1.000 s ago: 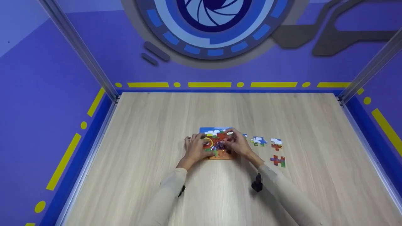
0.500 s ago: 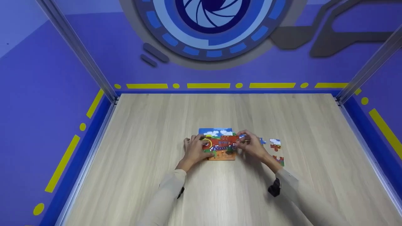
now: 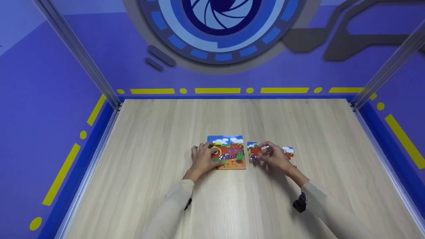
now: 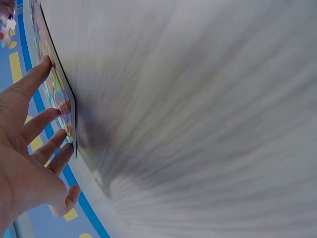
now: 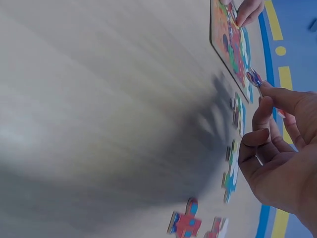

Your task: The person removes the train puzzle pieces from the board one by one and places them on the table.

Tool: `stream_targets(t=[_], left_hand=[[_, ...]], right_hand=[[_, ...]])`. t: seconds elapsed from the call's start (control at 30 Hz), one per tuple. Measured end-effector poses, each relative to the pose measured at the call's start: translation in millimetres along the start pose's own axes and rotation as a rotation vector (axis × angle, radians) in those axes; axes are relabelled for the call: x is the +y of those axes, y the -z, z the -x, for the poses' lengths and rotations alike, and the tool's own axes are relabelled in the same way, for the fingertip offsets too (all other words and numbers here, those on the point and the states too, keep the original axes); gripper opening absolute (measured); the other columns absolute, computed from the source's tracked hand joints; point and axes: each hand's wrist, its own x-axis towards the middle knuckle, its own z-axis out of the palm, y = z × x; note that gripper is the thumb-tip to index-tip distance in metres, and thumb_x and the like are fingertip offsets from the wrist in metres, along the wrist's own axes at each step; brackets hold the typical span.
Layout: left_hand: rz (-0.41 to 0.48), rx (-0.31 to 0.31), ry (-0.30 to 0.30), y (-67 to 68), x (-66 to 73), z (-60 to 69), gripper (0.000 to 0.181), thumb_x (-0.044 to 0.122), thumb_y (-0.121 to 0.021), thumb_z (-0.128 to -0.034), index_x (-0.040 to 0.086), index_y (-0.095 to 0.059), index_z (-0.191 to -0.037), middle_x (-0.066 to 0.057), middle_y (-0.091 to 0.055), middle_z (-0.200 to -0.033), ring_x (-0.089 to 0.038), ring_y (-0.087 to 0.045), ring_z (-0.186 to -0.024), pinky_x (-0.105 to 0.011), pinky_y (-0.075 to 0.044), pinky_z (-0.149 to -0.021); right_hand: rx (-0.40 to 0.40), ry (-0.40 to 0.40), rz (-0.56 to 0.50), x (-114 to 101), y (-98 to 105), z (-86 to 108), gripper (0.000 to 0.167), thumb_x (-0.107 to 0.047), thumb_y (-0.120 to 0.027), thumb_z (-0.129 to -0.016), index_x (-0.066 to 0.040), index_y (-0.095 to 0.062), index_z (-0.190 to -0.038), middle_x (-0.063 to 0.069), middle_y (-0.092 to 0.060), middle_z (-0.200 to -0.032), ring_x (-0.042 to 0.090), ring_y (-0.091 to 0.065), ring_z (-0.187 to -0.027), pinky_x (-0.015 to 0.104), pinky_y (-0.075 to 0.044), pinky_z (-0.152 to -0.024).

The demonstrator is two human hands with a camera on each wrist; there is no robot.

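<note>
**Right hand pinches a puzzle piece beside the board; left hand rests on the board**

Left hand (image 3: 202, 157) lies on the left side of the square, flat cartoon-printed puzzle board (image 3: 232, 153): blue sky and white clouds along the top, red shapes across the middle, orange ground below; thumb and fingers are spread apart, tips on the board's surface, little finger held off to the side in the left wrist view; the board lies flat on the pale wood-grain table (image 3: 159, 186), around the middle of it.

Right hand (image 5: 287, 144) is just right of the board, thumb and forefinger pinching a small red-and-blue printed puzzle piece (image 5: 254, 78); the right wrist view has it nearly edge-on and raised above the table; remaining fingers are bent, holding nothing that I can see.

More loose pieces lie flat to the board's right; nearest, a blue-white-green piece (image 5: 239, 114); next along, a blue-and-green tabbed piece (image 5: 231, 171); past those, a red tabbed piece with blue marks (image 5: 185, 224), mostly behind the right arm from the head view; near it, a white-and-red cloud piece (image 3: 288, 151), part covered by the hand.

Both arms in beige sleeves (image 3: 171, 205); blue-purple wall panels (image 3: 206, 78) with yellow dashes stand around the table.
</note>
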Motion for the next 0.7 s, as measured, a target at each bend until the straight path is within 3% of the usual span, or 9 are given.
stream_targets(t=[0.17,0.4,0.7], left_hand=[[-0.010,0.004,-0.003,0.8,-0.6,-0.2,0.061,0.046,-0.088,-0.0758,0.012,-0.074,-0.124,-0.009,-0.062,-0.137,-0.031,-0.054,-0.122,-0.063,-0.029,-0.108],[-0.002,0.030,-0.006,0.0,-2.3,3.2,0.060,0.046,-0.089,-0.0749,0.013,-0.075,-0.123,-0.010,-0.063,-0.135,-0.031,-0.055,-0.120,-0.063,-0.030,-0.106],[0.000,0.010,-0.006,-0.9,-1.6,1.2,0.061,0.047,-0.088,-0.0764,0.013,-0.074,-0.125,-0.010,-0.062,-0.137,-0.031,-0.054,-0.121,-0.062,-0.029,-0.106]], right_hand=[[0.008,-0.026,0.037,8.9,8.8,6.9,0.038,0.009,-0.066,-0.092,0.009,-0.055,-0.128,0.030,-0.068,-0.104,0.023,-0.063,-0.088,0.019,-0.049,-0.068],[0.004,-0.035,0.032,17.4,24.4,18.6,0.036,0.000,-0.072,-0.091,0.005,-0.058,-0.125,0.025,-0.070,-0.103,0.015,-0.065,-0.084,0.020,-0.051,-0.069],[-0.014,-0.084,0.075,30.3,37.4,30.8,0.036,-0.002,-0.074,-0.090,0.003,-0.059,-0.123,0.021,-0.072,-0.098,0.013,-0.061,-0.070,0.025,-0.049,-0.053]])
